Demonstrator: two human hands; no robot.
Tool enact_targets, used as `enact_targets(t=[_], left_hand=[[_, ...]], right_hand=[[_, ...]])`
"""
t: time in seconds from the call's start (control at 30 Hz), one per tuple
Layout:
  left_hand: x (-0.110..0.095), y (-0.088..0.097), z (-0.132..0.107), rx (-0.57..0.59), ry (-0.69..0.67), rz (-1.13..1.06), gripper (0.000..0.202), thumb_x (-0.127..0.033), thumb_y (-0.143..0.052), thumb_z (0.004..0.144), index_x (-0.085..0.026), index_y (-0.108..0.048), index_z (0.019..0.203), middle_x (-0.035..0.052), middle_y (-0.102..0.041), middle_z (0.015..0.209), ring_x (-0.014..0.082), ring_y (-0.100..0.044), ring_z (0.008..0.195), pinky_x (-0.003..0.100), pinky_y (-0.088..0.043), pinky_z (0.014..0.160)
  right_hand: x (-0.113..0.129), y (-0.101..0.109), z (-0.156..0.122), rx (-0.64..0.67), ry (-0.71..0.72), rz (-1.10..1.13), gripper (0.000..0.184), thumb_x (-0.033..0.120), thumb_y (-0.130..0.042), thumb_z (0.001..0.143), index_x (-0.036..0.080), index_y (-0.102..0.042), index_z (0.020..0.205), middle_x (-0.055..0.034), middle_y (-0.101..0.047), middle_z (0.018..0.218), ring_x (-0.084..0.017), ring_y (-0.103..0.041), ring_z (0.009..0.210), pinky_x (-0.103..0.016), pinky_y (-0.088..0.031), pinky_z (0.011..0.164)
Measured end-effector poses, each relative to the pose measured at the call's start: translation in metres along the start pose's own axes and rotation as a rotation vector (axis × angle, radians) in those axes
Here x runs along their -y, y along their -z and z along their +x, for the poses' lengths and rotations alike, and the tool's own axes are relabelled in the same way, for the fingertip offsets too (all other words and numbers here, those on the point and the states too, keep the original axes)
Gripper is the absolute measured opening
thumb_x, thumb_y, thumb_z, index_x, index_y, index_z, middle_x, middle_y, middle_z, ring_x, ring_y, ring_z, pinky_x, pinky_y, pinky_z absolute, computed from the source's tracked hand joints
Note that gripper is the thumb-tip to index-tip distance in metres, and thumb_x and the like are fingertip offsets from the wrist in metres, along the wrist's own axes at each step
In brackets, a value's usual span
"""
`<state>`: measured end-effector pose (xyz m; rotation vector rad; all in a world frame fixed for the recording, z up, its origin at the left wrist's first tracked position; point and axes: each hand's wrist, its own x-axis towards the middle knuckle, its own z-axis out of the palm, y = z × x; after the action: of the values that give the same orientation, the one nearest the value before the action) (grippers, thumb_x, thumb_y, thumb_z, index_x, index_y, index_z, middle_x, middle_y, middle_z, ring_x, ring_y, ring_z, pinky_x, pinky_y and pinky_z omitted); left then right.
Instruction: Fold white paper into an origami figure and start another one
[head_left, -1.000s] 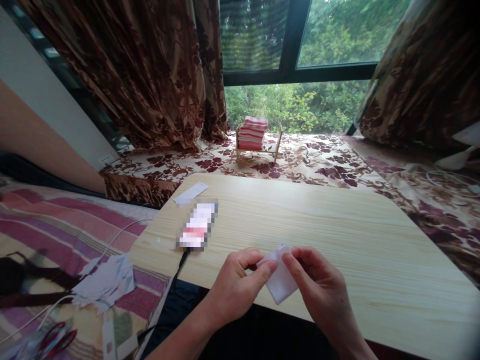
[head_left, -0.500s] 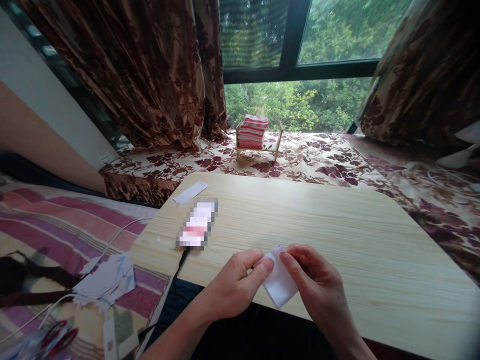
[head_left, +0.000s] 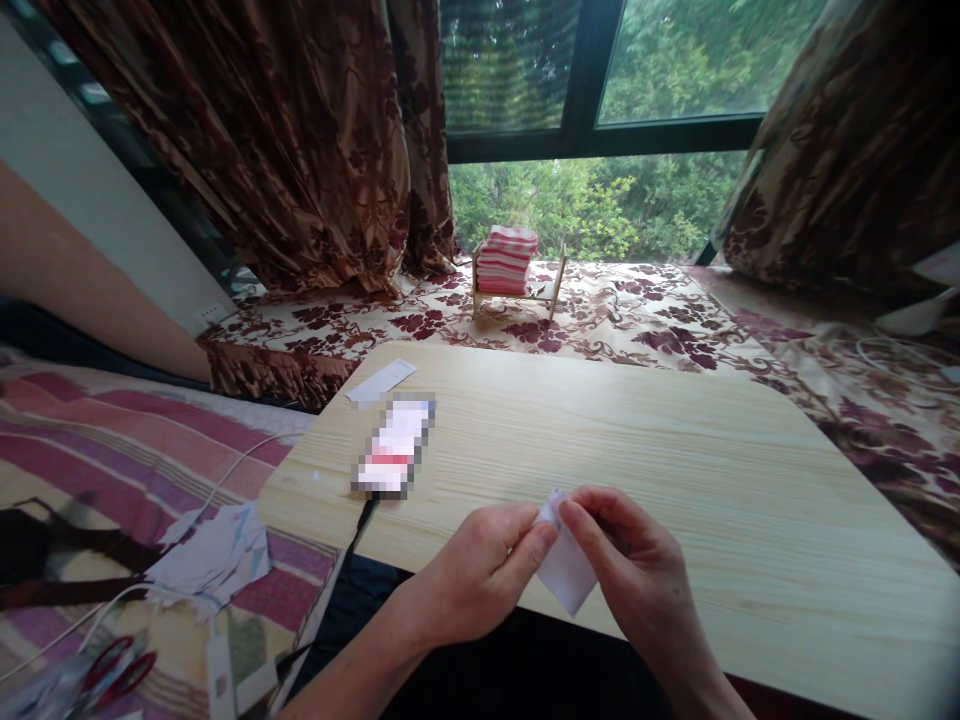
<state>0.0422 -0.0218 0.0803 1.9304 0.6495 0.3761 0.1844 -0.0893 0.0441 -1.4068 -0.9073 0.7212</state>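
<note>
A small folded white paper [head_left: 567,572] is held over the near edge of the light wooden table [head_left: 675,470]. My left hand [head_left: 480,575] pinches its upper left corner between thumb and forefinger. My right hand [head_left: 630,575] pinches the same top part from the right, fingers curled behind the sheet. The paper's lower point hangs free below both hands.
A phone [head_left: 394,450] with a black cable lies on the table's left side, a white paper strip [head_left: 381,381] beyond it. Paper scraps [head_left: 214,555] and red scissors [head_left: 112,668] lie on the striped bedding at left. A small wooden rack with folded red cloth [head_left: 508,265] stands by the window.
The hands have drawn closer together at the paper's top, and the paper now looks narrower and more folded. The view has shifted very slightly.
</note>
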Motion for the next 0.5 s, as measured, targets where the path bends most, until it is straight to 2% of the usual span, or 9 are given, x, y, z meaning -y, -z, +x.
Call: enact_targets(t=[0.17,0.37,0.43,0.5], left_hand=[[-0.001,0.002,0.0,0.021,-0.006,0.012,0.033,-0.033,-0.032,0.096,-0.018,-0.045,0.069,-0.0012,-0.047,0.067,0.0116,-0.045,0.063,0.023,-0.036,0.059],[0.001,-0.002,0.001,0.006,-0.039,0.003,0.03,-0.033,-0.037,0.095,-0.015,-0.055,0.078,0.0007,-0.054,0.073,0.0132,-0.049,0.068,0.024,-0.038,0.064],[0.002,-0.002,0.001,0.01,-0.035,0.0,0.031,-0.033,-0.037,0.095,-0.015,-0.056,0.078,0.0007,-0.054,0.073,0.0132,-0.049,0.069,0.024,-0.038,0.065],[0.003,0.002,0.001,0.024,-0.023,-0.014,0.033,-0.033,-0.035,0.095,-0.014,-0.057,0.08,0.0007,-0.054,0.073,0.0133,-0.049,0.069,0.023,-0.038,0.065]], right_hand=[[0.003,-0.001,0.001,-0.014,0.054,-0.033,0.015,0.035,-0.067,0.077,0.021,-0.065,0.073,-0.0001,-0.062,0.071,-0.013,-0.056,0.062,-0.021,-0.047,0.051],[-0.001,-0.005,-0.001,-0.029,-0.04,0.028,0.016,0.037,-0.069,0.076,0.021,-0.066,0.075,0.0006,-0.065,0.07,-0.013,-0.059,0.062,-0.021,-0.049,0.053],[-0.001,-0.002,-0.001,0.011,-0.049,0.029,0.017,0.038,-0.068,0.077,0.021,-0.066,0.075,0.0003,-0.065,0.07,-0.014,-0.059,0.063,-0.022,-0.049,0.055],[0.004,0.006,0.001,0.135,-0.044,0.006,0.018,0.038,-0.065,0.079,0.021,-0.067,0.076,-0.0006,-0.064,0.072,-0.014,-0.058,0.064,-0.022,-0.048,0.054]])
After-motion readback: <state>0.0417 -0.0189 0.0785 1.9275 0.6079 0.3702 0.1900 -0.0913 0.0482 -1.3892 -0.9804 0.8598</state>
